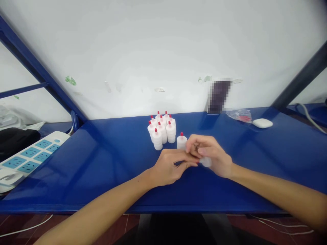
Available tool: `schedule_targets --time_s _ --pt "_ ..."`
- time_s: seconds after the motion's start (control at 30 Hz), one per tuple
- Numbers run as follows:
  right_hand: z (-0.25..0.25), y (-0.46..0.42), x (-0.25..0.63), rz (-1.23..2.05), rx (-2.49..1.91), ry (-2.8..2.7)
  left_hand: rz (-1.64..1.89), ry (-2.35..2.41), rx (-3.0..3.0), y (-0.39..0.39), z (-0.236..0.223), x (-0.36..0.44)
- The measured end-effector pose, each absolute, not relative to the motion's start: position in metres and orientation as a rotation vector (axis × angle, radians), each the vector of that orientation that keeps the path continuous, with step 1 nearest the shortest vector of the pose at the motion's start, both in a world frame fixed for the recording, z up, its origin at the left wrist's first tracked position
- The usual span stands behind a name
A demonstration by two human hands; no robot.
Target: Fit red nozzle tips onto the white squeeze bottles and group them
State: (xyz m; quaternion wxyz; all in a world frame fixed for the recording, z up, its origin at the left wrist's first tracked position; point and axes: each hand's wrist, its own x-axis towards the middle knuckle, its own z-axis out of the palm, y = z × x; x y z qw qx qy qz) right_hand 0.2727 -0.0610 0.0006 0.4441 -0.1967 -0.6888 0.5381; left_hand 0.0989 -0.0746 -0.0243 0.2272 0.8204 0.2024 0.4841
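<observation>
My left hand (170,166) reaches in from the left, its thumb and fingers pinched together at a small red cap (197,162). Only a bit of that cap shows between the fingertips. Curled over from the right, my right hand (213,154) holds a translucent white squeeze bottle (205,162). This bottle is tilted on its side, its tip pointing left toward the red cap; my palm and fingers hide part of it. Just behind my hands, another white bottle (181,141) with a red cap stands upright, partly covered by my right fingers.
Several upright white bottles with red caps (161,131) stand grouped on the blue table (109,163). A phone-like dark object (219,97), blurred out, leans on the wall. At right lie a clear bag with red pieces (240,116) and a white rounded object (262,123); left, a power strip (33,154).
</observation>
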Motion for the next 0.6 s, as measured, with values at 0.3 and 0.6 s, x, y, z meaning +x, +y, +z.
schedule_targets --time_s 0.3,0.6 --pt "0.0 -0.054 0.277 0.213 -0.416 -2.045 1.729 0.716 2.341 -0.068 -0.02 0.094" --pt "-0.006 -0.039 0.278 0.028 -0.514 -1.923 1.805 0.796 2.258 -0.068 -0.017 0.092"
